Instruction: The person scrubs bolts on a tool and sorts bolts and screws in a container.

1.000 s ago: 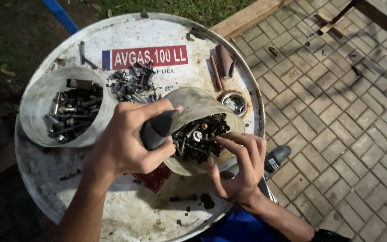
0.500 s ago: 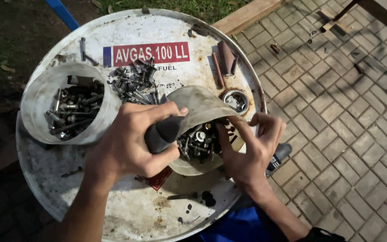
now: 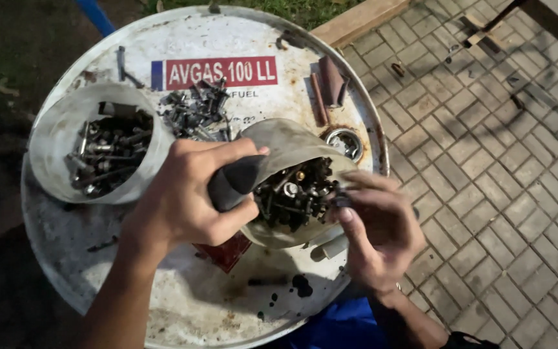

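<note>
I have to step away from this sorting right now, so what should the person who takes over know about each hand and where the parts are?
Left hand: wrapped around a dark handle, held over the near container.
Right hand: fingertips at the rim of the near cut plastic container, pinching among the dark bolts in it; what it grips is too blurred to tell.
Second container on the left also holds bolts and nuts. A loose heap of hardware lies between them on the white drum lid.
Done: hardware sits in both containers. Left: the loose heap is still on the lid.
</note>
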